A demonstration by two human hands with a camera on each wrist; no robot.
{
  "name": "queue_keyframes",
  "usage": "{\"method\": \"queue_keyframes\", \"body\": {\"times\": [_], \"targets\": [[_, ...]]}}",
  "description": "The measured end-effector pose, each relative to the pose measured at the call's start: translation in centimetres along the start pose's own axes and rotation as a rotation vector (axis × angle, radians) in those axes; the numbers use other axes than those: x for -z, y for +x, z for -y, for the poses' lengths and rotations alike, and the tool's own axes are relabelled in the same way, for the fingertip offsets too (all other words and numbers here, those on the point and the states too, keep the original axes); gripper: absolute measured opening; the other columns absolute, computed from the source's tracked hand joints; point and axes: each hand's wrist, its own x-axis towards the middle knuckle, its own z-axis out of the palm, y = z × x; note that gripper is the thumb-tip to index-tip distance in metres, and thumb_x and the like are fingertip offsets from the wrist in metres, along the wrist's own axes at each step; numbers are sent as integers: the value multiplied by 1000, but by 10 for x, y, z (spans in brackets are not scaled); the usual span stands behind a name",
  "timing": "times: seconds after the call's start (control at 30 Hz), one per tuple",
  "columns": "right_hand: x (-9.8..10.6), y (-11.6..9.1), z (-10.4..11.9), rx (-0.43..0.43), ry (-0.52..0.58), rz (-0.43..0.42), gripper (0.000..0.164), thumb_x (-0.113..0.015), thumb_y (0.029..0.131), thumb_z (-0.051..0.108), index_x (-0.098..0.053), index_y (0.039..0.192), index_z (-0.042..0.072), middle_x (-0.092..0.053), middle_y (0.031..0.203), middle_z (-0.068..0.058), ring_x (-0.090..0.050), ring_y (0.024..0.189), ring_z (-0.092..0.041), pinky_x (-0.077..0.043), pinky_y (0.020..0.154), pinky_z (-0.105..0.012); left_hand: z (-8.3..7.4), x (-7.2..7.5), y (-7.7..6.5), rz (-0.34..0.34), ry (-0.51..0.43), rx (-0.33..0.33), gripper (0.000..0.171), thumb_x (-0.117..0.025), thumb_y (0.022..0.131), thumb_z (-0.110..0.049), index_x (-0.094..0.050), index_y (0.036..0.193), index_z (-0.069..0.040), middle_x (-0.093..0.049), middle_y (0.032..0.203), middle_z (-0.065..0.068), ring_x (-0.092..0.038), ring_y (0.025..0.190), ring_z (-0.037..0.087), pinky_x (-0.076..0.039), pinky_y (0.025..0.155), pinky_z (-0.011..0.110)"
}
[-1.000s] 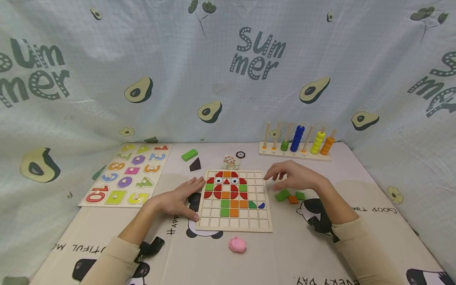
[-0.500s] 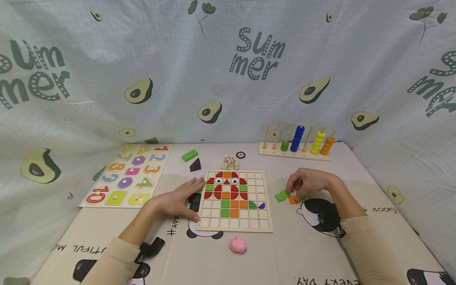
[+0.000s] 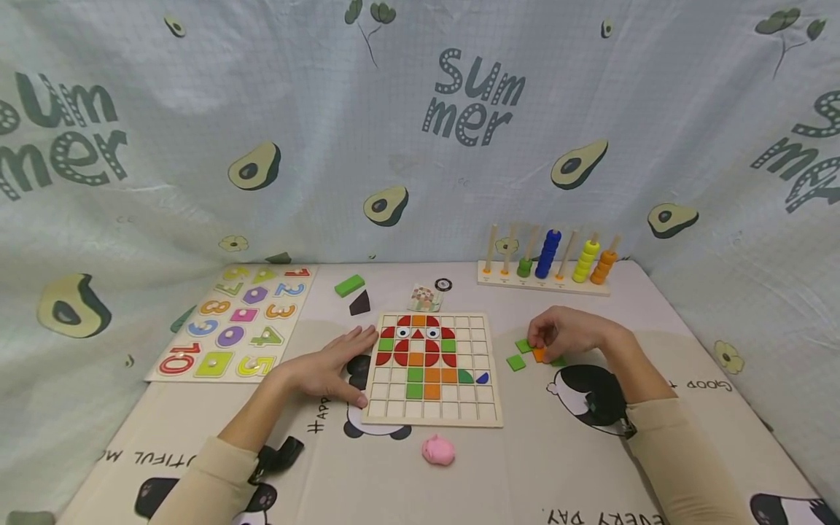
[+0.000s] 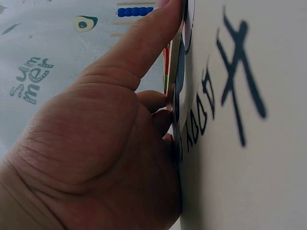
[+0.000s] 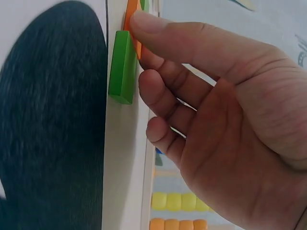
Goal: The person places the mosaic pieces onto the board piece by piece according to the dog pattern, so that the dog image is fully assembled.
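Note:
My left hand (image 3: 326, 368) rests flat on the cloth with fingers spread, thumb and fingertips at the left edge of a wooden grid board (image 3: 433, 422). Red, orange and green tiles form an owl-like figure with two eyes on it. A blue curved piece (image 3: 482, 378) sits at a tilt near its right side. Right of the board, my right hand (image 3: 569, 332) pinches an orange square tile (image 3: 539, 355) between thumb and fingers; the right wrist view shows it beside a green tile (image 5: 121, 67). Two more green tiles lie left of it, one nearer me (image 3: 516, 362).
A pink pig figure (image 3: 438, 450) lies in front of the board. Behind it are a picture card (image 3: 425, 299), a black-and-white ring (image 3: 443, 284), a green block (image 3: 349, 286) and a dark wedge (image 3: 359, 303). A number puzzle (image 3: 305, 292) lies left; a bead counter (image 3: 543, 285) stands back right.
My right hand has moved from the board's right edge to the loose tiles and taken hold of the orange tile. Green tiles there have shifted apart. My left hand has stayed still.

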Motion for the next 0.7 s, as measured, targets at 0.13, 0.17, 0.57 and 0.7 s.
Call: {"method": "queue_keyframes", "body": {"times": [0.13, 0.17, 0.57, 0.7], "targets": [[2, -4, -3, 5, 3, -27, 22, -80, 74, 4, -68, 93, 9, -64, 84, -5, -54, 75, -20, -50, 66, -28, 0, 0, 0, -1, -2, -1, 116, -78, 66, -61, -12, 155, -29, -3, 160, -14, 5, 148, 19, -3, 117, 52], [2, -4, -3, 6, 4, -31, 22, -80, 74, 4, -69, 93, 9, -64, 85, -5, -54, 75, -20, -50, 66, -27, 0, 0, 0, -1, -2, -2, 116, -78, 66, -60, -12, 155, -29, -3, 160, -14, 5, 148, 19, -3, 117, 52], [9, 1, 15, 127, 117, -150, 8, -73, 84, 9, -71, 92, 10, -70, 86, -6, -59, 71, -20, -52, 66, -29, 0, 1, 0, 0, 5, 3, 116, -78, 66, -61, -12, 155, -29, -3, 160, -14, 5, 148, 18, -4, 117, 52], [4, 13, 39, 215, 174, -173, 12, -74, 84, 13, -72, 96, 11, -71, 89, -7, -63, 73, -23, -54, 67, -30, 0, 0, 0, 1, -1, 9, 115, -78, 66, -60, -12, 155, -29, -2, 160, -14, 5, 148, 19, -4, 117, 53]]}}
